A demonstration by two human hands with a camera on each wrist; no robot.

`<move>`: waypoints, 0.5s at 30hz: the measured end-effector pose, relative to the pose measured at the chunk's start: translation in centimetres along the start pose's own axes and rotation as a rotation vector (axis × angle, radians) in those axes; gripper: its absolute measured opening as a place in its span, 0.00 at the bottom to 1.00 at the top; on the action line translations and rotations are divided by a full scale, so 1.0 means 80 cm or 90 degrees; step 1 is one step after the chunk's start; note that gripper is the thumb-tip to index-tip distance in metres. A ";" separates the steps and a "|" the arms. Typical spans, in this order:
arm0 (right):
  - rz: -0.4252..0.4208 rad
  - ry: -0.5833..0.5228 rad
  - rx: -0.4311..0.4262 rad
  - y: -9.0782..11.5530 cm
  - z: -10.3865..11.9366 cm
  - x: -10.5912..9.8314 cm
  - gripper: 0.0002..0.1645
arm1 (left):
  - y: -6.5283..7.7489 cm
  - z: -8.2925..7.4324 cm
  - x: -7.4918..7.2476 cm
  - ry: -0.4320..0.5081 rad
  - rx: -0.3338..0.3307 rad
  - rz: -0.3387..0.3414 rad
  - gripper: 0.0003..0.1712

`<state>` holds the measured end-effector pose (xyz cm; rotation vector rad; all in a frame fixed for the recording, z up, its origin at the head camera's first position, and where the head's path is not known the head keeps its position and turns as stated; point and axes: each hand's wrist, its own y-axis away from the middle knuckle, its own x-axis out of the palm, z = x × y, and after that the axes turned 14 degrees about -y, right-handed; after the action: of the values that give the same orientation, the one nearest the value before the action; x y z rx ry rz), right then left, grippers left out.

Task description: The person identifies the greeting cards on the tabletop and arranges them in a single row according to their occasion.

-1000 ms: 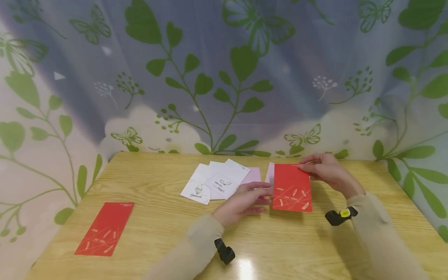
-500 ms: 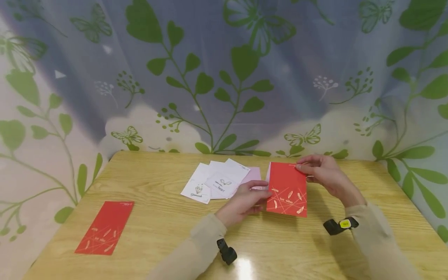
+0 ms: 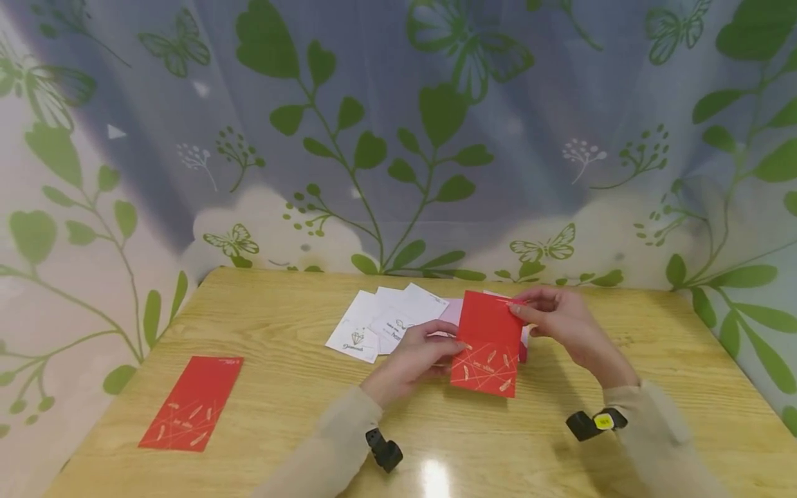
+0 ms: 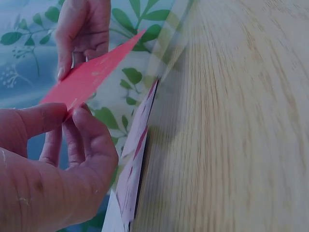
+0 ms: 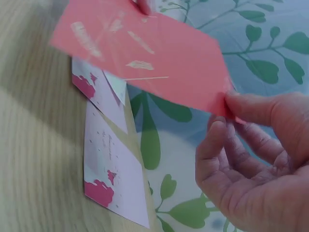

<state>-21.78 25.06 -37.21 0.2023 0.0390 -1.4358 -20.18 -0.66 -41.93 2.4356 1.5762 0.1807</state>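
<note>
A red card [image 3: 488, 339] with gold feather prints is held up off the table between both hands. My left hand [image 3: 416, 356] pinches its left edge between thumb and fingers, as the left wrist view also shows. At the card's upper right corner, my right hand [image 3: 560, 325] grips it with thumb on the front and fingers behind. Beneath and behind it lie pink cards [image 5: 113, 164] with dark pink corner prints, partly hidden in the head view. White cards [image 3: 355, 328] with small drawings overlap just left of them.
Another red card [image 3: 191, 404] of the same print lies flat at the left of the wooden table [image 3: 280, 415]. A curtain [image 3: 386, 138] with leaves and butterflies hangs along the table's back edge.
The red card has moved left and toward me, with the right hand following. My left fingers, beside it earlier, now pinch its left edge. More of a pink card shows at its right.
</note>
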 end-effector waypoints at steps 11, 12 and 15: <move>0.049 0.026 -0.029 0.017 -0.010 0.043 0.23 | 0.014 0.010 -0.035 0.011 0.027 -0.029 0.17; 0.047 0.027 -0.037 0.018 -0.010 0.048 0.22 | 0.015 0.010 -0.038 0.000 0.029 -0.038 0.17; 0.035 0.030 -0.054 0.018 -0.011 0.061 0.20 | 0.020 0.008 -0.048 -0.039 0.035 -0.068 0.15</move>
<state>-19.61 20.56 -38.63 0.1664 0.1323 -1.3709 -20.22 -4.85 -42.07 2.3656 1.6995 0.0438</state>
